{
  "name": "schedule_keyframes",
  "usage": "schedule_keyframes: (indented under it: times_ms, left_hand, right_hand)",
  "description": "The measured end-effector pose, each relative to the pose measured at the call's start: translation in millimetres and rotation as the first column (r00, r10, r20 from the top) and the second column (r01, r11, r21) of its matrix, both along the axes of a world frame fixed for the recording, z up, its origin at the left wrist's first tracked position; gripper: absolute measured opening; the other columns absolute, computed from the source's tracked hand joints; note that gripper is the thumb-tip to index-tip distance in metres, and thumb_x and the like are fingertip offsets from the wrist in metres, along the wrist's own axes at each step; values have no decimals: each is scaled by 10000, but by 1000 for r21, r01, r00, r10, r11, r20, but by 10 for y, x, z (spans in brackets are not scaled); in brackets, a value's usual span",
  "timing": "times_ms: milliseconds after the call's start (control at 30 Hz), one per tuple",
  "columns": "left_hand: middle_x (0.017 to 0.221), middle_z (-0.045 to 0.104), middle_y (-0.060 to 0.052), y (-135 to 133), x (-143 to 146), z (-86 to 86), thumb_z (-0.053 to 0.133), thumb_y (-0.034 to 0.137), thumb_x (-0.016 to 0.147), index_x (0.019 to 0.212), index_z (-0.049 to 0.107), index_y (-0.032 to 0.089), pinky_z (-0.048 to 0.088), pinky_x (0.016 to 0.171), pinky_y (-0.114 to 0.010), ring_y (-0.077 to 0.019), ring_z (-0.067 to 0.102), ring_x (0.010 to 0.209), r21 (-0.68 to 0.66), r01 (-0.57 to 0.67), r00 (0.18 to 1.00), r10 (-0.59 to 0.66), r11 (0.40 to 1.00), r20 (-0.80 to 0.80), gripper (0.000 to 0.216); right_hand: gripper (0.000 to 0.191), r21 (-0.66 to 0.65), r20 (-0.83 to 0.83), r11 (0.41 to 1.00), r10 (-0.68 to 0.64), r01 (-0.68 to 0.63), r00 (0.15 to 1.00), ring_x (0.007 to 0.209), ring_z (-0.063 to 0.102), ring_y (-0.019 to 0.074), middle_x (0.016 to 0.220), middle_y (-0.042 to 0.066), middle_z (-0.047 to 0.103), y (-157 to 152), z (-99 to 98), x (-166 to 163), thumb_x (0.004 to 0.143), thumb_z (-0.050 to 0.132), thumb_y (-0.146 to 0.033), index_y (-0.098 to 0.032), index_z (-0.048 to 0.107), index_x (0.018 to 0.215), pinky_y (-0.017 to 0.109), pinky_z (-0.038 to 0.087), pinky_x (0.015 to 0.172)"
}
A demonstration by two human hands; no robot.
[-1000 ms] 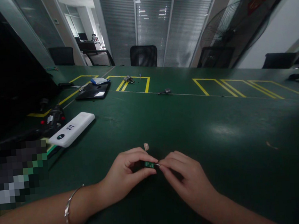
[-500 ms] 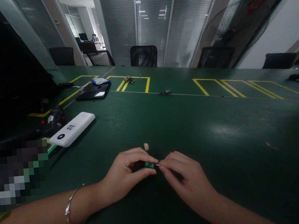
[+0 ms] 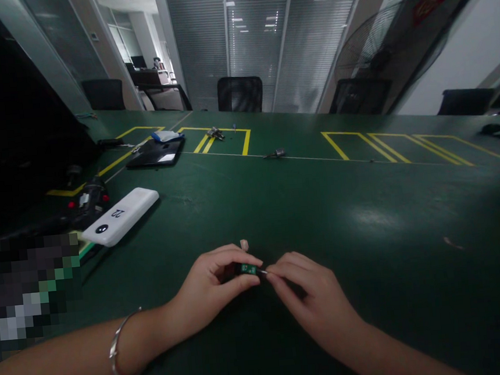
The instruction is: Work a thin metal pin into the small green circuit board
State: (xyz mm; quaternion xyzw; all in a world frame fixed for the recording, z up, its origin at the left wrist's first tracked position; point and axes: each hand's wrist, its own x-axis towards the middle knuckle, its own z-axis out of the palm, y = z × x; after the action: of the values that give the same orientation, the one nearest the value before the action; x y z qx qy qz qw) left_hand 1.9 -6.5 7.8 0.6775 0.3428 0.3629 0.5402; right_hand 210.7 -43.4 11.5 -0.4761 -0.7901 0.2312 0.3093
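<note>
Near the front edge of the dark green table, my left hand pinches a small green circuit board between thumb and forefinger. My right hand meets it from the right, fingertips pinched on a thin silvery pin or tip at the board's right end; what that piece is I cannot make out. A silver bangle circles my left wrist. A tiny pale piece lies on the table just beyond my left hand.
A white power bank lies to the left, beside a dark tool with red parts. Farther back are a black tablet, small metal parts and a little metal piece. Yellow lines mark the table; black chairs stand behind it.
Both hands have lifted the green board slightly up and away from me; otherwise the scene is the same.
</note>
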Motion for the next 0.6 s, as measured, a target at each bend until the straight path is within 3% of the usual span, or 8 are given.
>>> schedule_keyframes:
  times_ms: [600]
  left_hand:
    - [960,665,-65,40,2,-48,734,204,804,1009,745,173,482,764,-304,-194,627,886,-77,9,1000,-9,997,1,207]
  right_hand:
    - [186,-13,-34,999,35,-35,999,744,582,169,801,27,651,5,-46,-5,952,512,-190,-205,677,867,304,437,677]
